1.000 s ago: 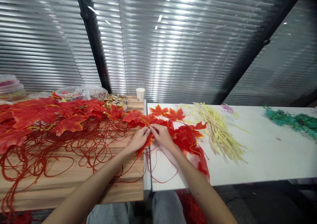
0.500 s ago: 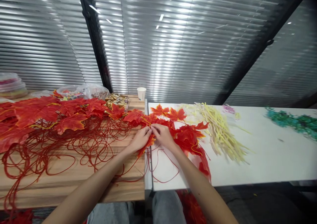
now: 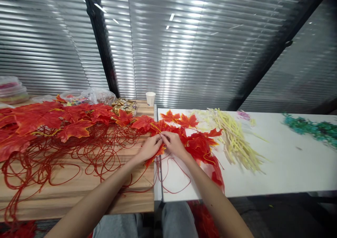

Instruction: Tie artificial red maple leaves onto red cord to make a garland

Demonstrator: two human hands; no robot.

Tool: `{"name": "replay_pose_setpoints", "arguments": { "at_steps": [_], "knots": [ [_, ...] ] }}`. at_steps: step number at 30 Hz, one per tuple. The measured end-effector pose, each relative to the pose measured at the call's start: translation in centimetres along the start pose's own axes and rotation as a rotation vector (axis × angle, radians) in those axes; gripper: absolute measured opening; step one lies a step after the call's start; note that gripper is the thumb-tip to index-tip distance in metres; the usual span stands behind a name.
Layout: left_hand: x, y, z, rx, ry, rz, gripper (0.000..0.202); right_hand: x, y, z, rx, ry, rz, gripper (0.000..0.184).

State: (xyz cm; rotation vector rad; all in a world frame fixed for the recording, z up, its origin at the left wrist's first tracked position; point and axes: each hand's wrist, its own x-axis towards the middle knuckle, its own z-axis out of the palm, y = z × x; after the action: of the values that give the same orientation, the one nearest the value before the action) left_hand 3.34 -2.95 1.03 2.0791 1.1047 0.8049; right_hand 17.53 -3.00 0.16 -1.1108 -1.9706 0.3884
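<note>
Pinching one red artificial maple leaf (image 3: 154,155) between them, left hand (image 3: 148,149) and right hand (image 3: 174,144) touch fingertips.

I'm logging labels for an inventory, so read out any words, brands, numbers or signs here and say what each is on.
No text can be read anywhere.
The white paper cup: blank on the side that shows.
The gold foil packets and clear plastic bags: any print is too small and blurred.
The red leaf pinched by the left hand and right hand: no print.
</note>
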Motion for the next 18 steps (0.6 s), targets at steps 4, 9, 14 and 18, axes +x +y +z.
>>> {"name": "replay_pose_setpoints", "arguments": {
  "at_steps": [4, 9, 14, 18],
  "knots": [
    [0.06, -0.18, 0.02, 0.017, -0.003, -0.011, 0.026, -0.02, 0.09, 0.02, -0.011, -0.005, -0.004, 0.02],
    [0.03, -0.21, 0.08, 0.045, 0.003, -0.018, 0.026, -0.02, 0.16, 0.07, -0.015, -0.009, -0.006, 0.02],
    [-0.02, 0.02, 0.07, 0.079, -0.01, -0.021, 0.026, 0.01, 0.07, 0.01, -0.01, -0.019, 0.012, 0.021],
    [-0.06, 0.08, 0.08, 0.1, -0.017, -0.027, 0.026, 0.05, -0.02, -0.09, 0.005, -0.034, 0.03, 0.021]
  ]
}}
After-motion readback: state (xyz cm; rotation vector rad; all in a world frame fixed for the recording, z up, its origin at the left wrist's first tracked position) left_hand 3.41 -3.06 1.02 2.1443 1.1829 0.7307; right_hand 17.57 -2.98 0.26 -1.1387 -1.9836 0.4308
